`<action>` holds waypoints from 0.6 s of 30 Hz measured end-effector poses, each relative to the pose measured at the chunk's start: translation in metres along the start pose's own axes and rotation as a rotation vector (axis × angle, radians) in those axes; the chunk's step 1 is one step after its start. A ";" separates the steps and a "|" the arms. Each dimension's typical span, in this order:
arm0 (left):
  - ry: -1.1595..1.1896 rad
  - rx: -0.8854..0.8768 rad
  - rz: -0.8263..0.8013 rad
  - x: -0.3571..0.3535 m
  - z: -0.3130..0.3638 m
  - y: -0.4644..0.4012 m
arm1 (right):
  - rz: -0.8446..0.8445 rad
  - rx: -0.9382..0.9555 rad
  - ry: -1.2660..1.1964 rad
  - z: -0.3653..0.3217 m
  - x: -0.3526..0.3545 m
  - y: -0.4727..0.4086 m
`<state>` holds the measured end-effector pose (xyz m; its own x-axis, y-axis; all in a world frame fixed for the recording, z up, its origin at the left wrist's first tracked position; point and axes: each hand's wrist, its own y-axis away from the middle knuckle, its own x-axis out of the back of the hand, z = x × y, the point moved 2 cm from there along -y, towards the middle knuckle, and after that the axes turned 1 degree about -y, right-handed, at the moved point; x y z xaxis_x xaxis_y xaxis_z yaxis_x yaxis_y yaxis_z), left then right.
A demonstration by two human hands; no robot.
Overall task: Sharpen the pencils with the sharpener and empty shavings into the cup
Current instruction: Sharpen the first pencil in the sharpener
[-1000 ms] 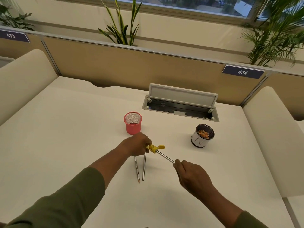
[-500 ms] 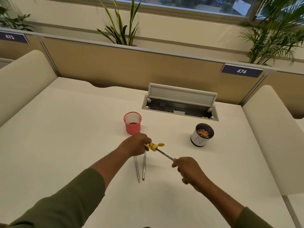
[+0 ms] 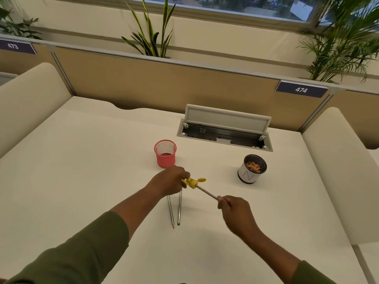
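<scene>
White desk [image 3: 82,171] fills most of what I see, with tan walls round it and green plants behind. Far back, a little hatch [image 3: 224,130] in the desk stands open, its lid tipped up.

My left hand [image 3: 170,182] is curled round the yellow sharpener [image 3: 191,182] and holds it just above the desk. A small yellow handle sticks out of the sharpener on the right side. I cannot see my left fingers well, because the back of my hand hides them.

My right hand [image 3: 235,212] pinches the back end of a pencil [image 3: 207,192] with my fingers curled round it. The front end of the pencil goes into the sharpener. The pencil slants up and to the left, from my right hand to my left hand.

Two more pencils [image 3: 174,210] lie flat on the desk under my left hand. They are close together at the near ends and spread a bit farther back. One has a sharp tip pointing toward me. I think the other has a dull tip, but it is too small to be sure.

Behind my left hand stands a pink mesh cup [image 3: 165,153]. Off to the right stands a white and black cup [image 3: 251,171] with curly shavings [image 3: 254,167] inside. Both cups stand upright and well apart.
</scene>
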<state>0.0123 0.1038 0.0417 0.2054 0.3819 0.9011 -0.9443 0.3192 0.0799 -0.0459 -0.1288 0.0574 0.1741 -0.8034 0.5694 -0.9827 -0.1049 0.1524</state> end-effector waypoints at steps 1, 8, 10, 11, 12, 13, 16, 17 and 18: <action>-0.012 -0.006 0.003 0.000 0.000 0.001 | -0.074 -0.323 -0.352 -0.001 -0.002 -0.001; -0.076 -0.030 -0.097 0.001 -0.001 -0.002 | -0.219 -0.373 -0.271 -0.006 0.003 -0.002; -0.056 -0.020 -0.112 0.001 -0.001 -0.003 | -0.100 0.025 0.156 -0.006 0.006 0.000; -0.042 -0.016 -0.113 0.001 -0.002 -0.003 | -0.042 0.230 0.324 -0.004 0.007 0.001; -0.028 -0.013 -0.113 0.001 -0.002 -0.003 | -0.001 0.425 0.486 -0.001 0.008 0.002; -0.012 -0.009 -0.115 0.002 -0.003 -0.003 | 0.018 0.587 0.645 0.004 0.010 0.003; 0.025 -0.016 -0.123 0.001 -0.004 -0.002 | 0.104 0.846 0.919 0.016 0.014 0.002; 0.030 -0.024 -0.118 0.000 -0.004 -0.002 | 0.125 0.869 0.939 0.017 0.015 0.003; 0.031 -0.030 -0.111 -0.001 -0.003 -0.002 | 0.145 0.879 0.922 0.019 0.015 0.004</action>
<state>0.0153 0.1055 0.0392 0.3160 0.3692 0.8740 -0.9074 0.3867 0.1647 -0.0484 -0.1518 0.0511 -0.3055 -0.1759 0.9358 -0.6455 -0.6843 -0.3393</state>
